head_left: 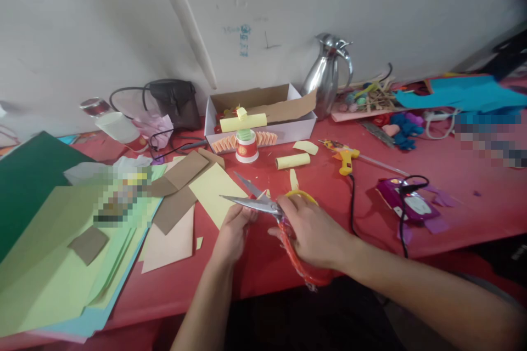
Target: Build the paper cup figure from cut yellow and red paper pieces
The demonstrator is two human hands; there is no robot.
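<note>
My right hand (310,227) grips a large pair of scissors (263,205) with red and yellow handles, their blades parted and pointing left. Close under the blades, my left hand (236,230) is closed in a pinch. A bit of red and white shows at its fingertips, too small and covered to name. Beyond the hands stands a red and white paper cup (247,149), upside down, with pleated orange paper strips at its sides. Above it is a yellow paper roll (244,122) with a small yellow piece on top. Another yellow roll (292,161) lies nearer.
A yellow glue gun (347,162) with a black cord lies right of the rolls, near a purple packet (407,203). Coloured paper sheets (45,252) cover the left. Behind are an open white box (284,130), a steel jug (325,77) and a dark bag (175,103).
</note>
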